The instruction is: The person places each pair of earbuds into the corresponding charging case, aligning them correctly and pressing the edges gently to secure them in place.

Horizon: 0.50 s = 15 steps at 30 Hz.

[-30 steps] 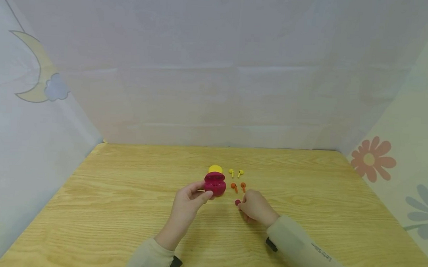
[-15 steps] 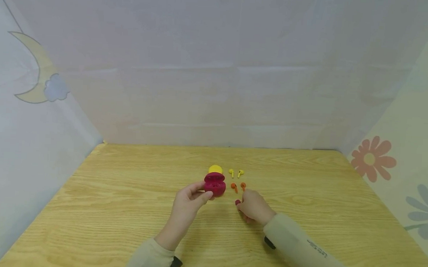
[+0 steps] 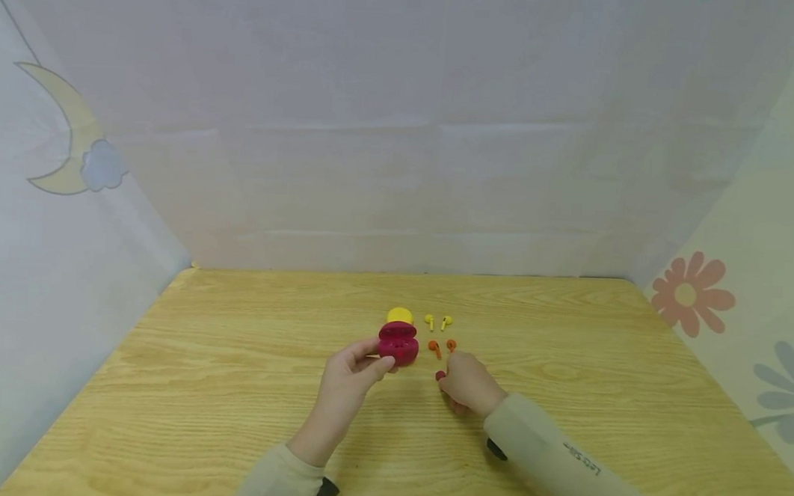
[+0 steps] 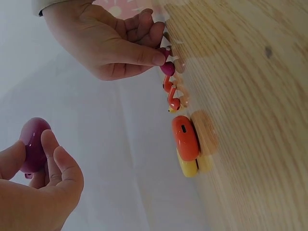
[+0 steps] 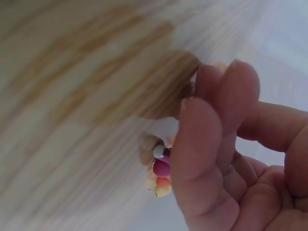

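Observation:
My left hand [image 3: 346, 376] holds a magenta earbud case [image 3: 398, 351] up off the table, its lid raised. The thumb and fingers grip the case [image 4: 34, 144] from both sides in the left wrist view. Low at the tabletop, my right hand [image 3: 471, 383] has its thumb and fingertips around a magenta earbud [image 4: 167, 68], whose stem side is partly covered by the fingers. In the right wrist view, that magenta earbud [image 5: 162, 167] shows only in part behind the fingers. Whether a second magenta earbud lies there, I cannot tell.
Two orange earbuds [image 3: 435, 347] lie just beyond my right hand, with two yellow earbuds [image 3: 430, 322] farther back. A yellow case [image 3: 400, 315] stands behind the held case. An orange case [image 4: 185, 138] stands on the wooden table [image 3: 228, 389] beside the yellow one.
My right hand and forearm have shifted slightly left, staying low at the magenta earbud. The left hand and the open case have stayed in place.

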Tool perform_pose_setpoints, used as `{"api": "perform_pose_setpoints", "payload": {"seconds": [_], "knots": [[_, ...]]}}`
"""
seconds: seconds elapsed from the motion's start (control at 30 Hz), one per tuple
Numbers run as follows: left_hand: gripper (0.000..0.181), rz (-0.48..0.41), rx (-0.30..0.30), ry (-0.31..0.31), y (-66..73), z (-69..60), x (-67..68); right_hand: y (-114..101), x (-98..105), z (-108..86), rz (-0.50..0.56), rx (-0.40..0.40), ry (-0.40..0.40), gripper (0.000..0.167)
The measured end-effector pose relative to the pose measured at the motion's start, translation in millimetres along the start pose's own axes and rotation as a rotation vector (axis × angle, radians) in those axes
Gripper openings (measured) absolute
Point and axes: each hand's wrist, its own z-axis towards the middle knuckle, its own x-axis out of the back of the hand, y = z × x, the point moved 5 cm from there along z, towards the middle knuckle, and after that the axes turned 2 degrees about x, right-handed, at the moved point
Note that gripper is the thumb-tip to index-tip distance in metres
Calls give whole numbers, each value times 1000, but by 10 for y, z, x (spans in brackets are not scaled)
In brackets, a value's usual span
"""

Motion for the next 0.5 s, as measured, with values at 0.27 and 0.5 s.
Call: {"api": "perform_pose_setpoints", "payload": {"seconds": [0.27, 0.5], "knots": [[32, 1, -4, 5, 4, -3, -6, 1, -12, -4, 1, 12, 3, 29], [33, 4, -4, 4, 16, -19, -7, 13, 16, -79, 103, 9, 18, 31]]}}
